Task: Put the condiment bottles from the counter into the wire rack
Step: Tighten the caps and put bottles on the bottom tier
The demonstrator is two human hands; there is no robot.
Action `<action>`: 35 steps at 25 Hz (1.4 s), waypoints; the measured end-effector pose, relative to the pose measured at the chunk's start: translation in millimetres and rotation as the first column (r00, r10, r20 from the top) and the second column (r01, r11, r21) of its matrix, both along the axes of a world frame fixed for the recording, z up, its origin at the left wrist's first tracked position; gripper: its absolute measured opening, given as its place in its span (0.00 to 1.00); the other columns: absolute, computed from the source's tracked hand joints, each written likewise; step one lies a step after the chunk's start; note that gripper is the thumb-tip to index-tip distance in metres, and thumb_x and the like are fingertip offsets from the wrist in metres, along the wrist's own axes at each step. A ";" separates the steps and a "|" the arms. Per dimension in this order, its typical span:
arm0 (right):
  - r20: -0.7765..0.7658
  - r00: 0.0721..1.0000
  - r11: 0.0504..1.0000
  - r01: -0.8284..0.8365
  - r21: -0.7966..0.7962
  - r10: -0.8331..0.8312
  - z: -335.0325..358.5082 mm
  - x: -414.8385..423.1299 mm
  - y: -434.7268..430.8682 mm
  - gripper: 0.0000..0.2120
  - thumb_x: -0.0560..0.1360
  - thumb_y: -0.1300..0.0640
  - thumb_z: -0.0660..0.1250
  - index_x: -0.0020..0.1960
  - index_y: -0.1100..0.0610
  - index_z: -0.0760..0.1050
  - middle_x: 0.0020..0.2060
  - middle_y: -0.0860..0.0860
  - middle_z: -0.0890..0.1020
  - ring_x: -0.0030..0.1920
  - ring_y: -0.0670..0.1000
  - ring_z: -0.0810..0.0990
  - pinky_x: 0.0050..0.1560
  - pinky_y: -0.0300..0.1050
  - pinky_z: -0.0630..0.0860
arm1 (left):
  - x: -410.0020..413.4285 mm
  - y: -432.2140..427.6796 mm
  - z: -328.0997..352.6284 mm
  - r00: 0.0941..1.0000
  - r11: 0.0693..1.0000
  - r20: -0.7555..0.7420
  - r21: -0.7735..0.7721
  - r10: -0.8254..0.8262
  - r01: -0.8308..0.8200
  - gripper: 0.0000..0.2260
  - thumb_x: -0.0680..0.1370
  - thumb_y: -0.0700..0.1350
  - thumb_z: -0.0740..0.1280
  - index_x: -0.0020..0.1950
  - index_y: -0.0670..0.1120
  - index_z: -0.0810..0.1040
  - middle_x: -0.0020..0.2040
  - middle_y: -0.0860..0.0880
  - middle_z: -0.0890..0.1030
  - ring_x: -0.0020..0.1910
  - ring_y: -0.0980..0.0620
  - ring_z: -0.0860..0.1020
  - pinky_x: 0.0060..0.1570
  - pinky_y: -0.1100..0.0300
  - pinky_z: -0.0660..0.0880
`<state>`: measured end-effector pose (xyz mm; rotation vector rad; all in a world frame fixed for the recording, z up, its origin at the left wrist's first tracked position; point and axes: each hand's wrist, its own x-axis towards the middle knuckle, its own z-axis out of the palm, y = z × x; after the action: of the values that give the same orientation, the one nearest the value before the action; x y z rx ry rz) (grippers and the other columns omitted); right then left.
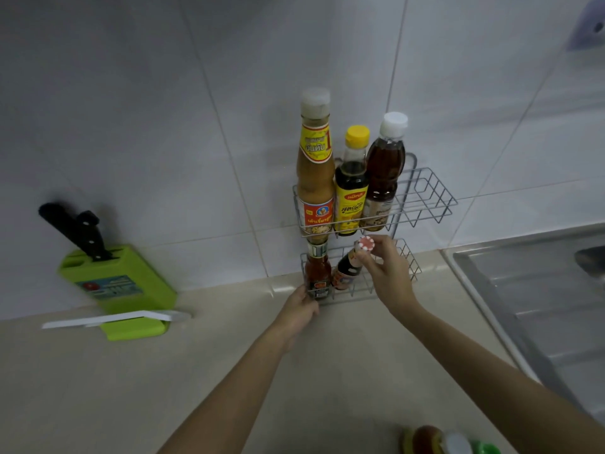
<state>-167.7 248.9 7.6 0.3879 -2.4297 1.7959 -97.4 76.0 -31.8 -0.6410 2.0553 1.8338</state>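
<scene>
A two-tier wire rack (432, 194) hangs on the tiled wall. Its upper tier holds a tall tan sauce bottle (315, 172), a yellow-capped dark bottle (351, 188) and a white-capped brown bottle (383, 175). In the lower tier stands a red chilli sauce bottle (317, 270). Beside it a dark bottle with a red-and-white cap (348, 265) leans to the right, and my right hand (386, 273) grips its neck. My left hand (299, 311) holds the rack's lower front left corner by the red bottle. More bottles (438, 440) stand on the counter at the bottom edge.
A green knife block (124, 286) with black-handled knives stands at the left on the beige counter (163, 388), with a white utensil (108, 319) lying in front of it. A steel sink (540, 306) fills the right side.
</scene>
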 end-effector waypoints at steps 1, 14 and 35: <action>-0.011 0.999 0.997 -0.036 0.062 0.037 -1.4 -4.2 -3.1 0.10 0.77 0.59 0.66 0.57 0.57 0.71 0.49 0.49 0.81 0.51 0.48 0.80 0.46 0.36 0.76 | 0.5 -0.3 1.3 1.000 1.000 0.000 -0.003 -0.007 0.007 0.30 0.72 0.29 0.57 0.73 0.47 0.67 0.68 0.49 0.75 0.65 0.50 0.71 0.56 0.59 0.69; 0.012 0.979 0.938 -0.199 0.285 0.204 2.2 -34.9 -11.5 0.14 0.79 0.56 0.63 0.63 0.60 0.71 0.56 0.56 0.81 0.55 0.52 0.78 0.50 0.42 0.73 | 2.6 -0.2 5.4 0.999 0.997 -0.022 -0.059 -0.049 0.048 0.33 0.73 0.28 0.57 0.76 0.49 0.62 0.64 0.52 0.73 0.50 0.62 0.72 0.45 0.68 0.69; 0.159 0.972 0.950 -0.209 0.232 0.175 0.8 -34.4 -19.4 0.24 0.74 0.47 0.69 0.65 0.57 0.68 0.56 0.50 0.78 0.58 0.51 0.76 0.55 0.47 0.73 | -0.6 -1.3 4.4 0.996 0.990 -0.025 -0.118 -0.085 0.081 0.27 0.74 0.30 0.57 0.72 0.45 0.67 0.61 0.51 0.72 0.61 0.55 0.68 0.60 0.60 0.67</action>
<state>-202.1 229.6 8.4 0.5582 -2.8140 1.6377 -98.0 74.6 -27.4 -0.5515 2.1880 1.6968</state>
